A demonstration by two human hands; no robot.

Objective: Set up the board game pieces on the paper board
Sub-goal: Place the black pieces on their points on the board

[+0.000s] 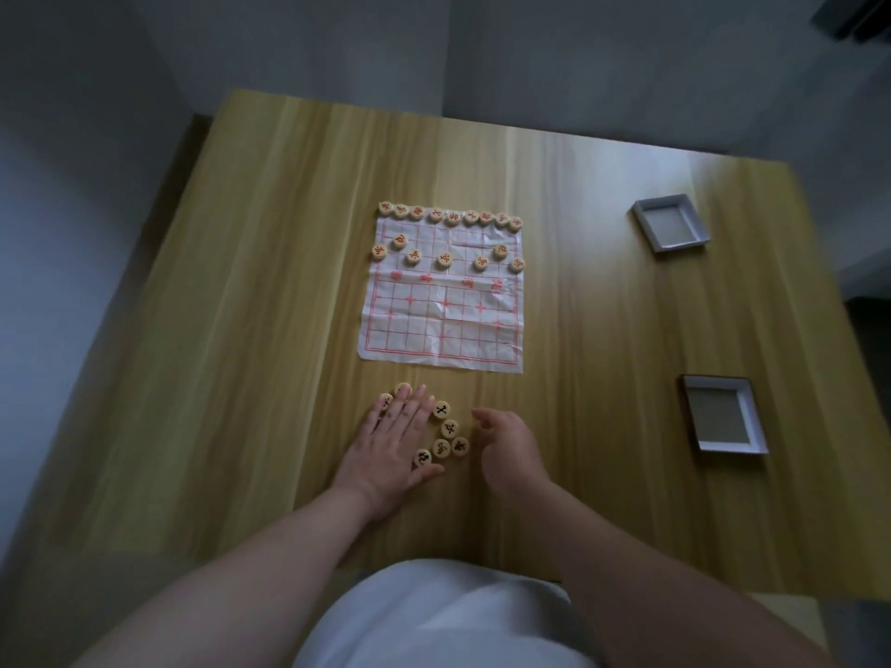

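Red xiangqi pieces (446, 217) fill the paper board's (441, 325) 12 o'clock half; the 6 o'clock half is bare. Black pieces (449, 438) wait on the table (602, 306). The left hand (395, 438) lies flat and spread over some, while the right hand (506, 443) is loosely curled, seemingly empty.

Plain room: wooden table (578, 282), bare grey walls (289, 41).

Two shallow white box halves lie open on the wooden worktop (270, 291), one at upper right (671, 223), another at right (723, 414).

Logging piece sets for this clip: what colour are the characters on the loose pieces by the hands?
Black, on pale round loose pieces, seen in the head view.
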